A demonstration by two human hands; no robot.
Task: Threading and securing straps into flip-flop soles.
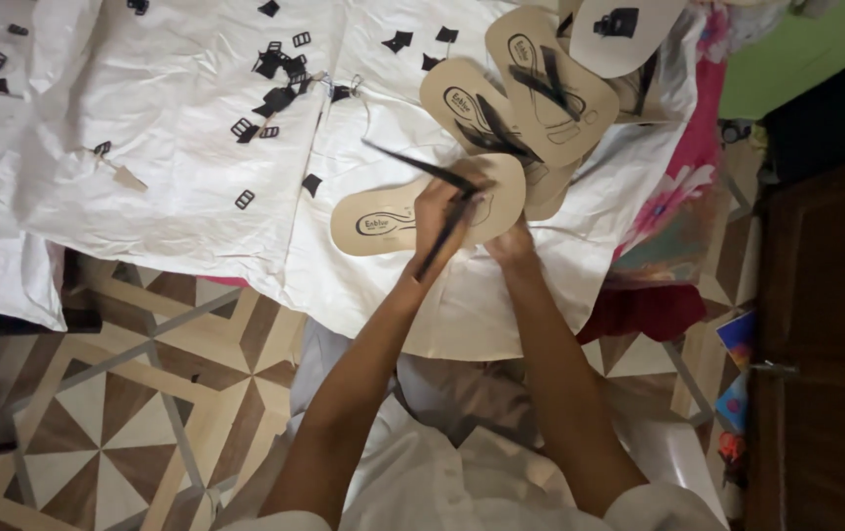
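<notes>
On the crinkled white sheet (167,187) spread over the floor, a tan sandal sole (383,218) is laid flat, its long axis running roughly left to right across the view, with the printed heel end turned to the left and the toe end hidden under the two hands. A thin black strap (421,167) is pinched by the left hand (439,211), whose fingers are pressed together around it; the strap's free end slants up and to the left from the hand, while a second length of it runs down and to the left across the wrist. The right hand (513,241) is set against the sole's near edge at the toe end, but whether its fingers are spread or closed cannot be told, since they are curled out of sight. The sole is seen as a smooth, matt, stiff-looking oval board, narrowed at the waist. Just beyond it, overlapping soles (550,84) of the same tan material are fanned out, black straps already lying across them, their long axes tilted toward the upper left. Small black buckles (242,200) and scraps of black material are scattered over the sheet to the left, well apart from the hands. Patterned floor tiles (98,433) in brown, cream and grey triangles are shown below the sheet.
</notes>
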